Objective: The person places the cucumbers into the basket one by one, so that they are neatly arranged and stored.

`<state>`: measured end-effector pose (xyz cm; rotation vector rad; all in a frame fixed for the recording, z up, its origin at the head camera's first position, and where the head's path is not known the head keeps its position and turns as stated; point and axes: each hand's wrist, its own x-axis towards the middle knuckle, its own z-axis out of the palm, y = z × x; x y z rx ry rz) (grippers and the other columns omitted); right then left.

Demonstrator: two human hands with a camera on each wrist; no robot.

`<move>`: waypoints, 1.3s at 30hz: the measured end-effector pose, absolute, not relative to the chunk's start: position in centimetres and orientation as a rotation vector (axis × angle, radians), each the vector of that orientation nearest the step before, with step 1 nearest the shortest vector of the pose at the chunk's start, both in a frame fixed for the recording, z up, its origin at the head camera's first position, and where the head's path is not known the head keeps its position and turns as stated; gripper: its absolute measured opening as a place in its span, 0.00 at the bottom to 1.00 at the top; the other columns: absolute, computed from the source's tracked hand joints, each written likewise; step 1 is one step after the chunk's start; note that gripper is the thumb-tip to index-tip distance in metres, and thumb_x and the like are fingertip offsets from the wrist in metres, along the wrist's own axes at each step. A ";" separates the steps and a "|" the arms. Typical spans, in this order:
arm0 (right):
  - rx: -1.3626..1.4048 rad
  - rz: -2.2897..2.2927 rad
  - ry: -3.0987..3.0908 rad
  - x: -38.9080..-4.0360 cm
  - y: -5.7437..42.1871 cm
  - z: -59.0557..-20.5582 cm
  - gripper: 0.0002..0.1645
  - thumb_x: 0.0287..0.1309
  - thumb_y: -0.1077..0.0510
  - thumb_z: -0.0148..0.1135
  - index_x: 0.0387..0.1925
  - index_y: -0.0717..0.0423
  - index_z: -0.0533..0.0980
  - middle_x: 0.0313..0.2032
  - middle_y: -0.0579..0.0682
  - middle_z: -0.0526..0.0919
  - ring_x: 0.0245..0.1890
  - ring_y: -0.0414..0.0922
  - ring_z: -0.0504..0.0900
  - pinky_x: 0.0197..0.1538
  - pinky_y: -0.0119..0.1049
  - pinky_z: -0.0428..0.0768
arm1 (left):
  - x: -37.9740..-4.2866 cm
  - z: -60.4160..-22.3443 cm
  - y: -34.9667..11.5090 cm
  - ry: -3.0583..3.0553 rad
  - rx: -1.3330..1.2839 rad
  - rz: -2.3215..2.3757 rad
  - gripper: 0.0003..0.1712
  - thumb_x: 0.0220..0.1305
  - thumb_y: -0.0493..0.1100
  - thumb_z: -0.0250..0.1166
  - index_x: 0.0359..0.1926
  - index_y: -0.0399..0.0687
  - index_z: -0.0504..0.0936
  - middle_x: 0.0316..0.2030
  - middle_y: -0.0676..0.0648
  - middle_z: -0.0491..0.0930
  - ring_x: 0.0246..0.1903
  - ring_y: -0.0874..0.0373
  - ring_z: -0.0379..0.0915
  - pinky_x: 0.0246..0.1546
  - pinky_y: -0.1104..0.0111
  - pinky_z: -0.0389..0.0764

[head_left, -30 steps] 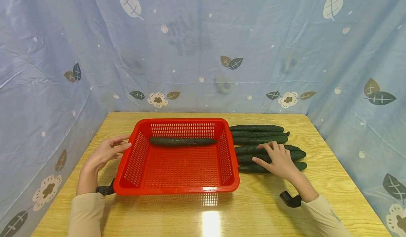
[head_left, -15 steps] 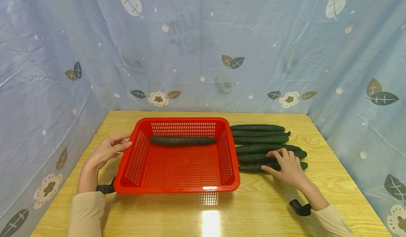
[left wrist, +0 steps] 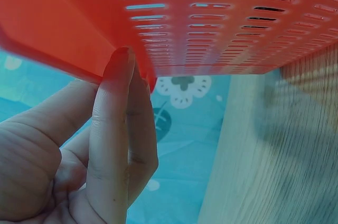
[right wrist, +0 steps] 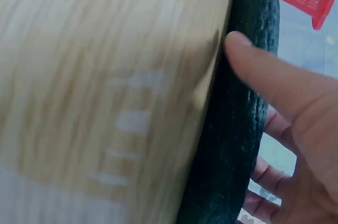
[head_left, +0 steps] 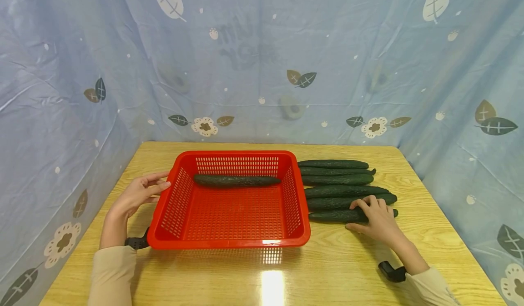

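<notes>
My left hand (head_left: pixel 137 196) pinches the left rim of a red plastic basket (head_left: pixel 221 243), thumb above and fingers beneath. In the left wrist view those fingers (left wrist: pixel 109 129) press up under the rim beside the slotted wall. One dark green cucumber (head_left: pixel 235 181) lies along the back inside the basket. On the right, my right hand (head_left: pixel 380 222) spans the nearest cucumber (head_left: pixel 333 216) of a group on the table. The right wrist view has the thumb on one side of that cucumber (right wrist: pixel 224 145) and the fingers curled round its other side.
Behind the gripped cucumber, two more cucumbers (head_left: pixel 344 191) lie side by side, and another small group (head_left: pixel 335 179) sits farther back. Their left ends reach the basket's right wall. A patterned blue curtain (head_left: pixel 262 60) encloses the wooden table (head_left: pixel 327 274) at the back and sides.
My right hand has moved right and toward me, from over the middle cucumbers onto the nearest one, and its fingers have closed round it. The left hand and basket stay put.
</notes>
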<state>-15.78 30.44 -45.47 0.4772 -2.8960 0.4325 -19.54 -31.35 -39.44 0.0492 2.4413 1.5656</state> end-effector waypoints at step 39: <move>0.467 0.523 -2.956 -15.0 30.1 -45.8 0.24 0.62 0.45 0.54 0.56 0.50 0.69 0.45 0.55 0.69 0.36 0.50 0.64 0.36 0.44 0.61 | -19.3 -39.4 -31.3 2.441 0.057 1.567 0.39 0.64 0.51 0.59 0.69 0.37 0.56 0.55 0.37 0.69 0.40 0.72 0.74 0.40 0.70 0.79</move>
